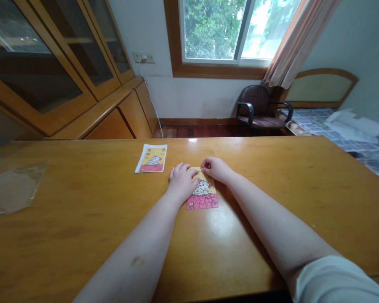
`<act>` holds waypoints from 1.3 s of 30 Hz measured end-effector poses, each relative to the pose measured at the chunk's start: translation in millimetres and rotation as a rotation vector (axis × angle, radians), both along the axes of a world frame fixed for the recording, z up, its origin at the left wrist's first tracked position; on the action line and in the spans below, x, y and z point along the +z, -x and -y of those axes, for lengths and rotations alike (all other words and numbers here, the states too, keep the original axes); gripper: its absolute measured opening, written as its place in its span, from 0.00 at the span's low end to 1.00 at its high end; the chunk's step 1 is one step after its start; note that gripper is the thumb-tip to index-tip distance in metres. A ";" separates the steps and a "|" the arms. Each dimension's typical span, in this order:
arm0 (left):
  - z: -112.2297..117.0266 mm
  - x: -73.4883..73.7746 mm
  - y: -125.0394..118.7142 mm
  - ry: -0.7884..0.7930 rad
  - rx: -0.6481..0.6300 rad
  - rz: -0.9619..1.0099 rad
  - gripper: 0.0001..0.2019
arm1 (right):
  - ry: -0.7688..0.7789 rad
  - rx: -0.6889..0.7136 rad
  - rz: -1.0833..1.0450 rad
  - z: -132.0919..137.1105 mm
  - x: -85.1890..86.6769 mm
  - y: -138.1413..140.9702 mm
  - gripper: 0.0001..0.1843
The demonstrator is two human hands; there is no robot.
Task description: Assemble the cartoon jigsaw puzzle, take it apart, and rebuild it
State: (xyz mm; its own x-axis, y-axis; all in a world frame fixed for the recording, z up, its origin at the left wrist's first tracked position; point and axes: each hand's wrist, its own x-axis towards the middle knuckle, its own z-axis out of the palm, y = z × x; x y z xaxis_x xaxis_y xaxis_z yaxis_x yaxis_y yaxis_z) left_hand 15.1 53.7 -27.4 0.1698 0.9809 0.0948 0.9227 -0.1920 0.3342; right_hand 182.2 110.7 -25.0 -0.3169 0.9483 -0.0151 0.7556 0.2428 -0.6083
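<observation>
A small jigsaw puzzle [202, 198] with a cartoon animal on yellow above a pink band lies on the wooden table [82, 235], mostly assembled. My left hand [181, 182] rests on its upper left part, fingers spread. My right hand [216, 168] curls over the top edge, fingertips down on the pieces. Whether those fingertips pinch a piece is hidden. To the left of my hands lies a printed picture card [151, 158] showing the same kind of animal and colours, untouched.
A clear plastic bag [14, 189] lies flat at the table's left. Behind the far edge stand a wooden glass-fronted cabinet [47, 63] and a dark office chair [255, 111]. A bed [356, 134] with papers on it is at the right.
</observation>
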 end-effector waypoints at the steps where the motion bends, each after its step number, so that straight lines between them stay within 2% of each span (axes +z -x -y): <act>1: 0.4 -0.1 -0.2 -0.001 0.000 -0.007 0.16 | 0.001 -0.001 -0.001 0.1 0.0 0.1 0.03; 5: 1.5 1.1 0.1 -0.026 -0.003 0.010 0.16 | -0.007 -0.002 -0.060 -2.3 -1.5 -2.6 0.02; 11: -0.1 4.4 3.2 -0.087 -0.011 0.077 0.14 | 0.056 -0.086 -0.245 -8.4 -4.8 -10.0 0.02; 16: 0.8 4.1 3.1 -0.065 -0.045 0.025 0.12 | 0.030 -0.044 -0.153 -8.1 -8.6 -7.6 0.09; 26: 3.3 11.7 2.9 0.081 -0.084 -0.049 0.18 | 0.071 -0.076 -0.134 -7.5 -9.0 0.3 0.07; 29: 3.3 10.2 1.8 0.106 -0.097 -0.081 0.21 | 0.027 -0.104 -0.211 -8.1 -12.6 -0.2 0.06; 32: 1.6 4.6 1.9 0.133 -0.116 -0.112 0.27 | -0.025 -0.141 -0.462 -13.6 -20.6 -6.3 0.05; 34: 0.3 1.0 2.6 0.149 -0.116 -0.119 0.30 | -0.052 -0.209 -0.621 -19.2 -26.0 -13.5 0.08; 37: 0.6 -0.7 3.4 0.177 -0.103 -0.113 0.38 | -0.105 -0.312 -0.572 -24.9 -28.7 -27.2 0.11; 39: 2.2 -0.1 3.3 0.203 -0.130 -0.125 0.43 | -0.099 -0.232 -0.437 -24.9 -25.3 -36.5 0.16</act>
State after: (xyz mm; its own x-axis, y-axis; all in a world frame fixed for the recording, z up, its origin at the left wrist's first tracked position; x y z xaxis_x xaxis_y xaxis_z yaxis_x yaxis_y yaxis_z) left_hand 11.8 51.4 -27.5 0.2938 0.9468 -0.1309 0.9313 -0.2527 0.2625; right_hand 218.7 135.5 -50.4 -0.0545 0.9847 0.1658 0.4767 0.1716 -0.8622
